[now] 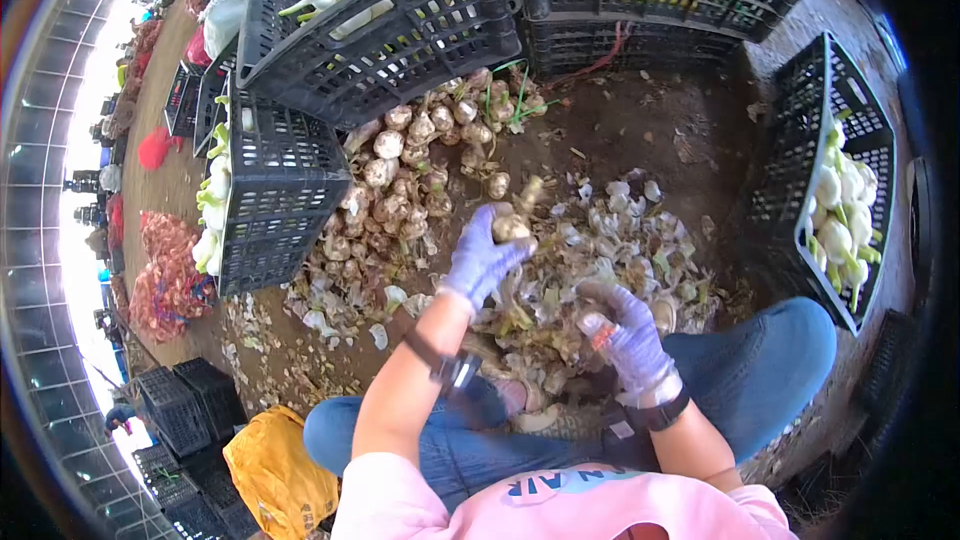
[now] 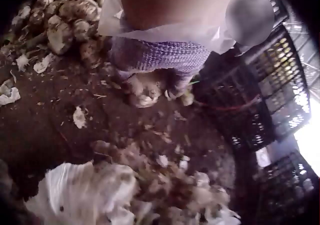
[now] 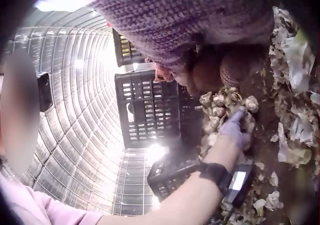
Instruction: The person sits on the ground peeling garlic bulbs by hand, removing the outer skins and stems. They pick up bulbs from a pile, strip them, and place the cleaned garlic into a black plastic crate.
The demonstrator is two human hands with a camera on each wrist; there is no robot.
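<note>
In the head view my left hand (image 1: 482,258), in a purple knit glove, grips a dirt-marked garlic bulb (image 1: 511,230) with a short stem pointing away. The left wrist view shows the same bulb (image 2: 146,92) under the gloved fingers, above the soil. My right hand (image 1: 630,340), also gloved, is apart from the left, over the peeled skins (image 1: 620,240). Its fingers are bent, with dirty fingertips. An orange-red patch (image 3: 162,74) shows by its thumb; I cannot tell whether this hand holds something. Beyond the left hand lies a heap of unpeeled garlic bulbs (image 1: 400,185).
Black plastic crates stand around: one of trimmed garlic (image 1: 390,35) beyond the heap, another (image 1: 280,200) at the left, and a tilted one (image 1: 835,110) at the right. A yellow sack (image 1: 280,470) lies at lower left. The person's jeans-clad legs (image 1: 770,370) frame the skins.
</note>
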